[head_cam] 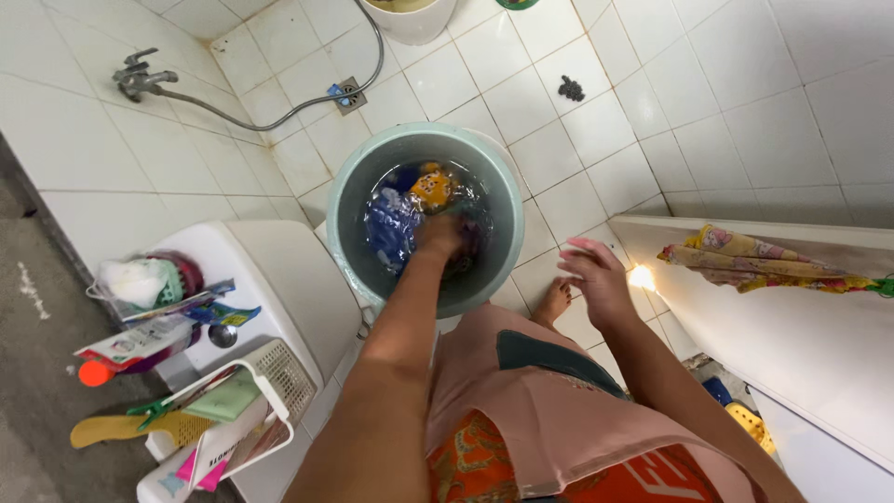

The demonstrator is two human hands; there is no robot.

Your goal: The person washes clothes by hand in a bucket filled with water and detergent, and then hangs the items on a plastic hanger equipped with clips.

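Packets in red, white and blue lie left on the toilet tank (270, 251). Our left hand (440, 235) clutches wet blue cloth (391, 224) inside the grey-green bucket (358, 186); our right hand (596, 279) hovers open.

Glossy white tiles (549, 158) surround a smooth matt plastic bucket (498, 191) holding wet cloth (396, 224), near a shiny metal tap (140, 79).

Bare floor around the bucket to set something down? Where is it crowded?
Free: white floor tiles right of the bucket, up to the wall, bar a small dark clump; also tiles between bucket and floor drain. Crowded: the toilet tank top with packets and a basket. The bucket holds wet clothes and the left hand; the right hand hovers beside it.
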